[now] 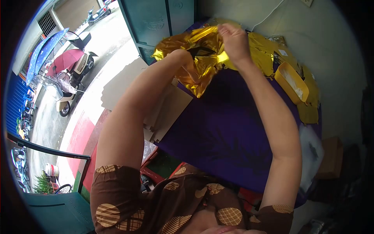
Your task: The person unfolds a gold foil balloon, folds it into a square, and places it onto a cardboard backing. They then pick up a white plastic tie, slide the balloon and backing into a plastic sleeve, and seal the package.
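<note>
A shiny gold foil bag, crumpled and with a dark opening near its top, is held up over the far part of a purple-covered table. My right hand is closed in a fist on the bag's upper right edge. Bent at the wrist, my left hand reaches in among the folds at the bag's left side. Foil hides its fingers, so their grip does not show. Behind and right of my right hand lie flat yellow-gold pieces, spread along the table's far edge.
A yellow tray with whitish contents stands on the right. Cardboard lies at the table's left edge. A clear plastic bag is at the right edge. Green doors stand at the back; scooters are outside on the left.
</note>
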`<state>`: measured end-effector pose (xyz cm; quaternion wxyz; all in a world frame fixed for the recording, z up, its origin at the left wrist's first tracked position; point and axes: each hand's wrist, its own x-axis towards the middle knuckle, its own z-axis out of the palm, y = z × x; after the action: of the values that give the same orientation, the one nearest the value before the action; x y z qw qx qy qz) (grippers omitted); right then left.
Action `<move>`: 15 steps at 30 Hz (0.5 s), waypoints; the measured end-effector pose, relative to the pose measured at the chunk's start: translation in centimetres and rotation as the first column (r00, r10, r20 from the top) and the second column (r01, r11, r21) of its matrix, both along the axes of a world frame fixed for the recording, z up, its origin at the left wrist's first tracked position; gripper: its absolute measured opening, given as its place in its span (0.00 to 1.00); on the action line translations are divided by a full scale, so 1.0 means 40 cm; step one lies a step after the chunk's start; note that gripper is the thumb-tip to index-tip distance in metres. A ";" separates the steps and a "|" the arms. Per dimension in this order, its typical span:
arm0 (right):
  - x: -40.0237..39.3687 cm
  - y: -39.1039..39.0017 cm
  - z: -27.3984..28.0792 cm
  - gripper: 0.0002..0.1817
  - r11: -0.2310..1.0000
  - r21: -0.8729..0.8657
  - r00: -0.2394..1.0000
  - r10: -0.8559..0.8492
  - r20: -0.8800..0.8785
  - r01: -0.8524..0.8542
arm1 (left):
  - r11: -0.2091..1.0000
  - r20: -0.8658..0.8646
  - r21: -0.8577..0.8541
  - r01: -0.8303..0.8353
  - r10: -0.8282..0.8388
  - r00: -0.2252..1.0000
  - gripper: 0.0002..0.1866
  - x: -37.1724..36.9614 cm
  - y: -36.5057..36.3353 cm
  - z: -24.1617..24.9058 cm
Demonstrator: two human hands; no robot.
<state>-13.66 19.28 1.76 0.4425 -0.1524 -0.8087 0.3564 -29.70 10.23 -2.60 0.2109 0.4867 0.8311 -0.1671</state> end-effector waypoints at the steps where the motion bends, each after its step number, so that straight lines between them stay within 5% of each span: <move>1: -0.001 0.020 0.017 0.18 1.000 0.006 0.990 -0.028 -0.140 0.029 | 0.999 0.022 -0.027 -0.031 0.031 0.999 0.55 -0.002 0.003 -0.001; 2: 0.006 0.038 0.034 0.19 0.998 0.007 0.959 -0.055 -0.278 0.059 | 0.998 0.047 -0.048 -0.051 0.053 0.998 0.56 -0.003 0.005 -0.001; 4: 0.067 0.065 0.125 0.20 0.982 -0.090 0.971 -0.178 -0.157 0.166 | 0.993 0.082 -0.081 -0.080 0.087 0.993 0.59 -0.003 0.009 -0.006; 6: 0.133 0.115 0.199 0.20 0.982 -0.183 0.949 -0.101 -0.299 0.047 | 0.988 0.108 -0.110 -0.106 0.118 0.987 0.61 -0.006 0.010 -0.005; 8: 0.222 0.153 0.264 0.18 0.996 -0.024 0.883 -0.082 -0.463 0.081 | 0.981 0.134 -0.146 -0.125 0.145 0.980 0.70 -0.006 0.012 -0.001; 10: 0.368 0.193 0.350 0.22 0.946 -0.207 0.855 -0.315 -0.412 0.249 | 0.989 0.049 -0.118 -0.094 0.100 0.994 0.88 0.006 0.007 0.013; 12: 0.524 0.196 0.388 0.22 0.794 0.246 0.818 -0.467 -0.337 0.555 | 0.987 0.092 -0.131 -0.096 0.108 0.990 0.88 -0.001 0.006 0.006; 15: 0.779 0.202 0.432 0.21 0.655 0.495 0.814 -0.531 -0.235 0.570 | 0.997 0.043 -0.078 -0.027 0.030 0.999 0.82 0.004 -0.004 0.005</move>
<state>17.50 27.36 19.03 0.5815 -0.2454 -0.7749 -0.0344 -29.55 10.07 -2.42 0.2504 0.4697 0.8260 -0.1854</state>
